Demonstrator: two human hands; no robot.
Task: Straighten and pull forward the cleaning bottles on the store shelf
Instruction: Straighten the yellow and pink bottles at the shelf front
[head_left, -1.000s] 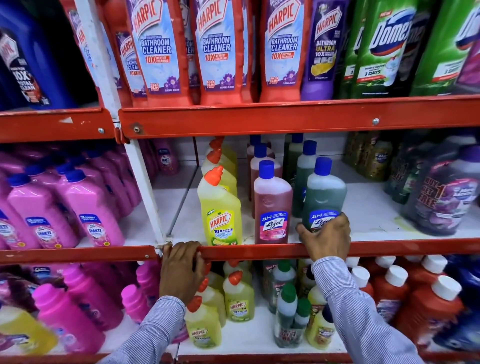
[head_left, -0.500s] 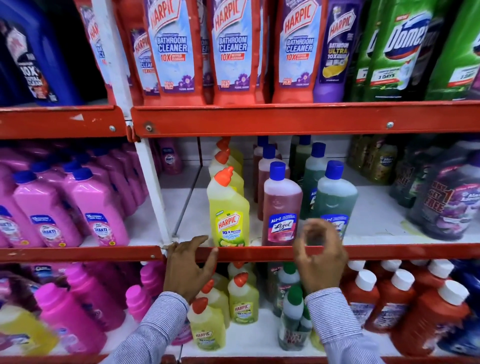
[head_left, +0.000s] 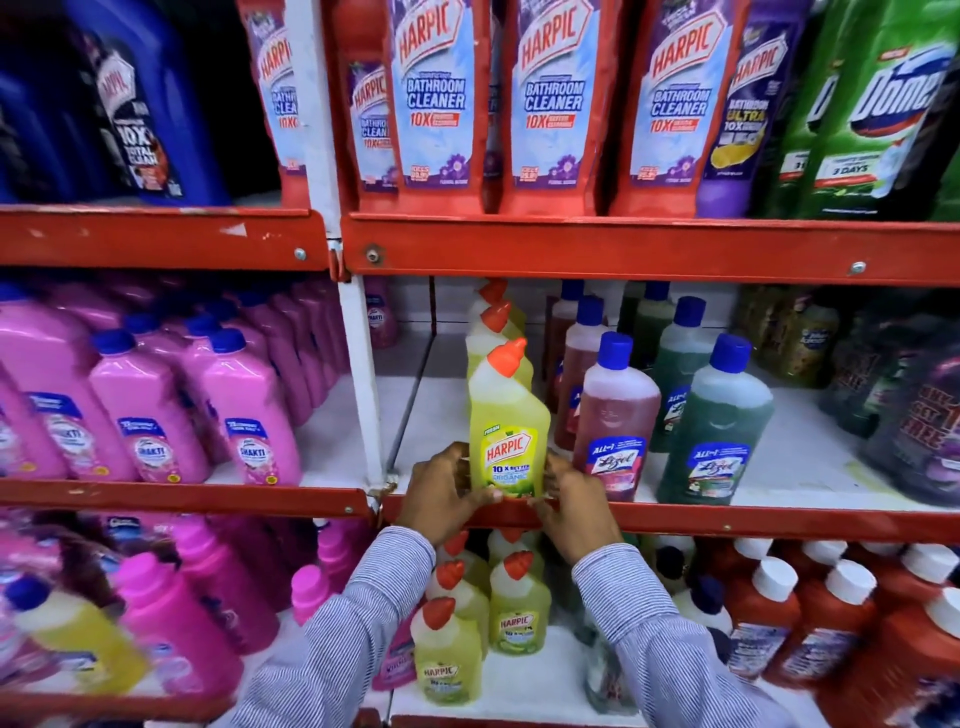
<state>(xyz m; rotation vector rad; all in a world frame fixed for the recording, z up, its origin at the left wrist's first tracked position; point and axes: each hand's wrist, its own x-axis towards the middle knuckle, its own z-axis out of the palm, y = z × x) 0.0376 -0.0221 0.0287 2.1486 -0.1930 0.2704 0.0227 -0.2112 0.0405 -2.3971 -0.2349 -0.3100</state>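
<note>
A yellow Harpic bottle (head_left: 506, 431) with an orange cap stands upright at the front edge of the middle shelf (head_left: 727, 519). My left hand (head_left: 441, 493) grips its lower left side and my right hand (head_left: 571, 504) grips its lower right side. More yellow Harpic bottles (head_left: 493, 317) line up behind it. Right of it stand a pink Lizol bottle (head_left: 615, 421) and a green Lizol bottle (head_left: 719, 426), both with blue caps, with rows of the same behind them.
Pink Shakti bottles (head_left: 249, 410) fill the left bay past the white upright post (head_left: 358, 384). Red Harpic bathroom cleaner bottles (head_left: 550, 104) stand on the shelf above. Small yellow Harpic bottles (head_left: 519, 608) and red bottles (head_left: 831, 618) sit on the shelf below. Dark wrapped packs (head_left: 919, 415) crowd the right.
Both hands left the shelf rail and the green Lizol bottle, moved inward and closed on the front yellow Harpic bottle. The view has drawn closer to the shelf.
</note>
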